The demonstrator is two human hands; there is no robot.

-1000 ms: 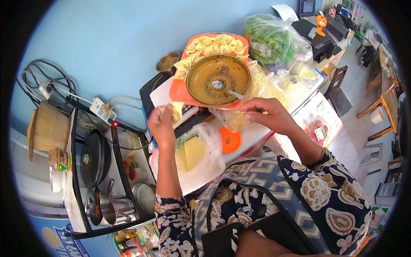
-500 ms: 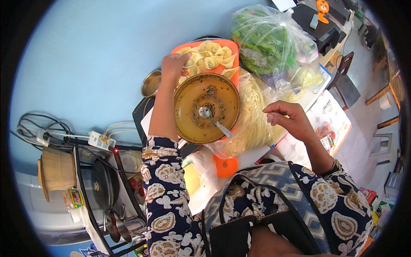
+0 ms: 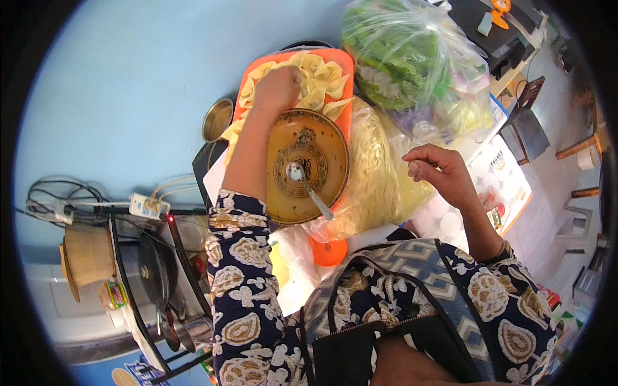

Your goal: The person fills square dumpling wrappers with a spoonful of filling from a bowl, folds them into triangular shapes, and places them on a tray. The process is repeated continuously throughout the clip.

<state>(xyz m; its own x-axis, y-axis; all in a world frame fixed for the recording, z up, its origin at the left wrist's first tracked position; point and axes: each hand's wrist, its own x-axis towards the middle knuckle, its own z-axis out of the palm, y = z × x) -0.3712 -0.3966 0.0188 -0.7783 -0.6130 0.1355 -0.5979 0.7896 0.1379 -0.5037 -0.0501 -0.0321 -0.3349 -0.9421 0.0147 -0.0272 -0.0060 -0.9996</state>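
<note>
An orange tray (image 3: 348, 74) holds several folded wonton-like dumplings (image 3: 320, 74). Over its middle is my left hand (image 3: 278, 91), curled with the knuckles up among the dumplings. Whatever its fingertips grip is hidden beneath it. Just in front, partly behind my left forearm, rests a brown patterned bowl (image 3: 331, 151) with small green bits stuck to its inside. A metal spoon (image 3: 315, 196) leans in it, handle toward me. My right hand (image 3: 441, 174) hovers right of the noodle bag, fingers bent, thumb and forefinger a little apart, whitish powder on the tips; I see nothing in it.
A clear bag of pale noodles (image 3: 370, 170) lies against the bowl's right side. Behind it stands a bag of leafy greens (image 3: 402, 64). A small metal bowl (image 3: 217, 120) sits by the wall, and an orange round lid (image 3: 329, 252) lies close to my body.
My left hand has shifted right and slightly away over the dumplings, curling further over them. My right hand stays nearly in place. The view has shifted slightly.
</note>
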